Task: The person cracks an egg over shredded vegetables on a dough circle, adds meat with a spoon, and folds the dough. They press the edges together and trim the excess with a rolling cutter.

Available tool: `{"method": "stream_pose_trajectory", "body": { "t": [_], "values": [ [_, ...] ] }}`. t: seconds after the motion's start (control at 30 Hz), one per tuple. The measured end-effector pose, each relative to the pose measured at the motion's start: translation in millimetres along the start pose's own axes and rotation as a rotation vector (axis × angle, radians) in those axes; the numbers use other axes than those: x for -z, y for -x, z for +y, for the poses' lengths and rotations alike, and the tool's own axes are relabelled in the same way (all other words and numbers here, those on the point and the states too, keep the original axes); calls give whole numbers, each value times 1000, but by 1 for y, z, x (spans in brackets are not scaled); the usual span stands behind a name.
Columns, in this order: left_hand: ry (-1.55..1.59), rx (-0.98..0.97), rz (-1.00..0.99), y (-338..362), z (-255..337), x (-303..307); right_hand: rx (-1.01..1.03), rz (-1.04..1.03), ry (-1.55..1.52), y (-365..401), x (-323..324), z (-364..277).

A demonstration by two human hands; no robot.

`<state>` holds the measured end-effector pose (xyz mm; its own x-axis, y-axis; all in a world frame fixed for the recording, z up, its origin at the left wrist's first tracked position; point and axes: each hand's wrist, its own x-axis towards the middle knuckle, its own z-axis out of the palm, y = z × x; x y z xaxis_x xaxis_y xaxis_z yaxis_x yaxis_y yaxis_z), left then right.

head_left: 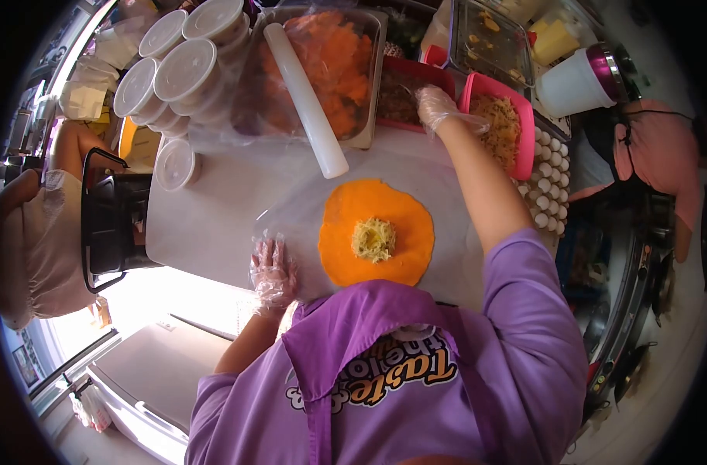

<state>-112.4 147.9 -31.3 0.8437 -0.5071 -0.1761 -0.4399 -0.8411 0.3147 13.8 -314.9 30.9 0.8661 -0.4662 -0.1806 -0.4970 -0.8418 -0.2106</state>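
An orange flattened round of dough [342, 217] lies on a clear plastic sheet, with a small mound of shredded pale filling [374, 239] at its middle. Left of the dough, my left hand [273, 270], in a clear plastic glove, rests on the sheet with its fingers apart and holds nothing. My right hand [437, 110], also gloved, reaches over the container of dark filling [404, 91], beside the pink container of shredded filling [499, 128]. Its fingertips are too hidden to tell if they grip anything.
A white rolling pin [307, 101] leans across a metal tray of orange dough [365, 116]. Stacked lidded tubs [184, 70] stand at the back left. Eggs [545, 182] are at the right edge. One person [655, 147] is at the right, another [47, 232] at the left.
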Motion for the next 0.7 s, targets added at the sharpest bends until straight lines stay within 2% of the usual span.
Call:
{"method": "stream_pose_trajectory", "body": {
  "t": [0.07, 0.1, 0.17, 0.3, 0.37, 0.4, 0.47, 0.5, 0.57, 0.7],
  "values": [
    [-4, 7, -8, -1, 1, 0, 80, -65, 98, 5, 5, 0],
    [-10, 14, -15, 0, 1, 0, 79, -67, 99, 10, 10, -1],
    [-12, 14, -20, 0, 1, 0, 64, -201, 16, 20, 21, -2],
    [-27, 14, -37, -1, 2, 2, 165, -142, -39, 16, -1, 14],
    [-22, 11, -28, -1, 1, 0, 134, -103, -356, -5, -35, 32],
    [-15, 13, -17, 0, 0, -1, 132, -103, -358, 5, -20, 21],
    [-14, 1, -6, 0, -2, -4, -209, -309, -761, 23, 8, 0],
    [-11, -10, 7, 1, -2, -4, -209, -310, -762, 23, 7, 2],
    [-15, -11, 13, 1, -3, -4, -278, -341, -1009, 21, 5, 10],
    [-36, -33, 41, 0, -2, -4, -292, -308, -1122, 26, 3, 19]
  ]
}}
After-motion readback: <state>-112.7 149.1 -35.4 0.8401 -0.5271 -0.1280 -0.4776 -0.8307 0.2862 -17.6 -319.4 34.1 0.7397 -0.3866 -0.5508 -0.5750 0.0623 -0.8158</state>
